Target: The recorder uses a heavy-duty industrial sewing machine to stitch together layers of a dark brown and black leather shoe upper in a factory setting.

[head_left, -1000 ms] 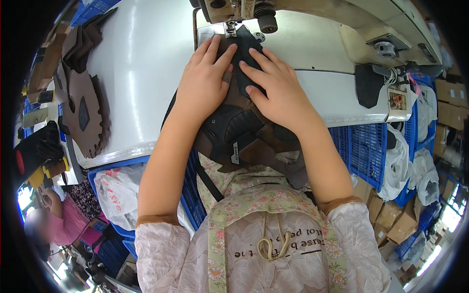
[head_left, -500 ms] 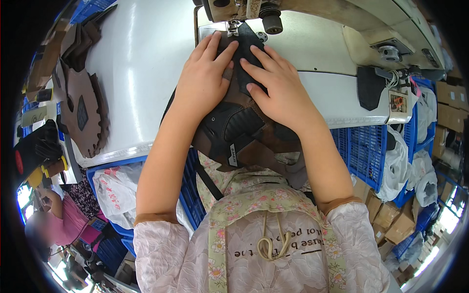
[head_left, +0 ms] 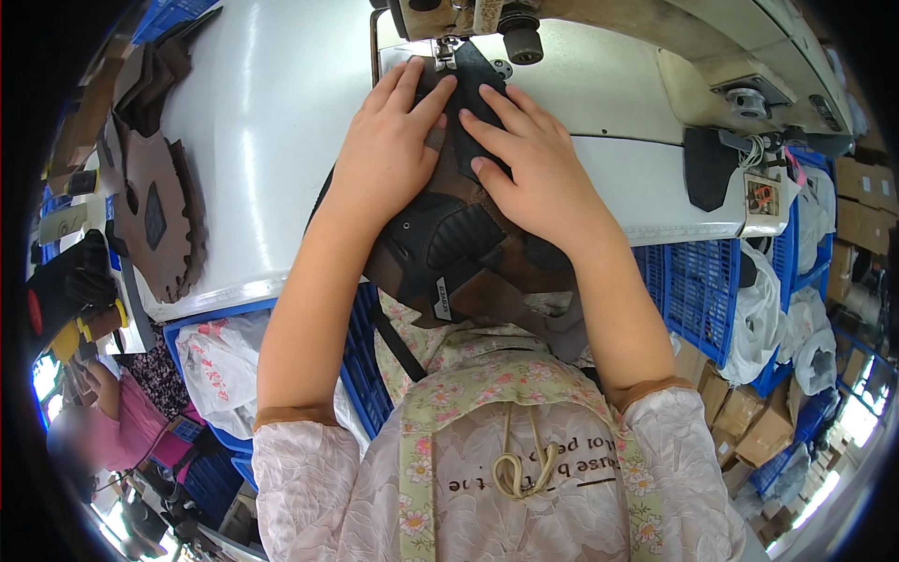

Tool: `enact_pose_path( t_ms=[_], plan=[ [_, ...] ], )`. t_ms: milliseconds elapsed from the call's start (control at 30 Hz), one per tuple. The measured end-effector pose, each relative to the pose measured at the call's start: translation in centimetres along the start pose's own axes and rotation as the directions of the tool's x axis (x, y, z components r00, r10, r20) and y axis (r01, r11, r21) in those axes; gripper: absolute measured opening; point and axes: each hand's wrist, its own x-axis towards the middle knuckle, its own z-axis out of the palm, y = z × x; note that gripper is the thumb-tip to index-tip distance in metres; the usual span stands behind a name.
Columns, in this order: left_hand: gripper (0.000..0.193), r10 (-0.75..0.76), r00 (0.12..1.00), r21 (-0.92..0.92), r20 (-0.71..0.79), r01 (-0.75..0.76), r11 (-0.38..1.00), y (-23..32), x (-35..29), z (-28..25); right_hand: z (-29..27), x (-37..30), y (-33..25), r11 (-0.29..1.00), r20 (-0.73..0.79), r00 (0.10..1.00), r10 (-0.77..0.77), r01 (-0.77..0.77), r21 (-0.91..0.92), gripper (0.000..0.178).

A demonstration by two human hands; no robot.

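Note:
A brown and black shoe upper [head_left: 464,229] hangs over the table's front edge, its far end under the presser foot [head_left: 445,54] of a sewing machine. A dark, pointed flat piece [head_left: 476,80] lies on that far end, beside the foot. My left hand [head_left: 393,140] rests on the brown part, fingers stretched forward, with the fingertips just short of the foot. Opposite it, my right hand [head_left: 529,155] lies with spread fingers on the dark piece, pressing it down. Neither hand wraps round anything. The needle's tip is too small to make out.
Stacked brown cut pieces [head_left: 154,220] lie on the left of the white table [head_left: 239,140]. Another dark piece [head_left: 709,169] sits at the right edge. Blue crates [head_left: 698,290] with plastic bags stand below. A person in pink [head_left: 145,421] sits at lower left.
The hanging part of the shoe upper has shifted very slightly left, along with my left forearm. Both hands stay nearly in place on the pieces.

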Motion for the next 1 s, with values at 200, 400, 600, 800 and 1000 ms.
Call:
enact_pose_path(
  t_ms=[200,400,600,800,1000],
  plan=[
    [0.045,-0.001,1.000,0.004,0.007,0.001,1.000,-0.06,-0.03,-0.10,0.06,0.02,-0.07,1.000,-0.012,1.000,0.001,-0.001,0.010,0.043],
    [0.044,-0.005,1.000,0.000,0.013,0.005,1.000,-0.03,0.02,-0.13,0.11,0.03,0.01,1.000,-0.024,1.000,-0.006,0.007,0.005,0.043],
    [0.043,-0.002,1.000,0.005,0.006,0.002,1.000,-0.04,0.06,-0.06,0.23,0.02,-0.06,1.000,-0.028,1.000,-0.004,0.004,-0.012,0.042],
    [0.042,-0.001,1.000,0.016,0.009,0.001,1.000,-0.05,0.10,0.01,0.46,-0.02,0.03,1.000,-0.044,0.999,-0.004,0.003,-0.007,0.042],
    [0.043,-0.002,1.000,0.018,0.013,0.002,1.000,-0.04,0.02,-0.09,0.59,-0.01,-0.06,1.000,-0.062,0.998,-0.020,0.019,-0.022,0.042]
  ],
)
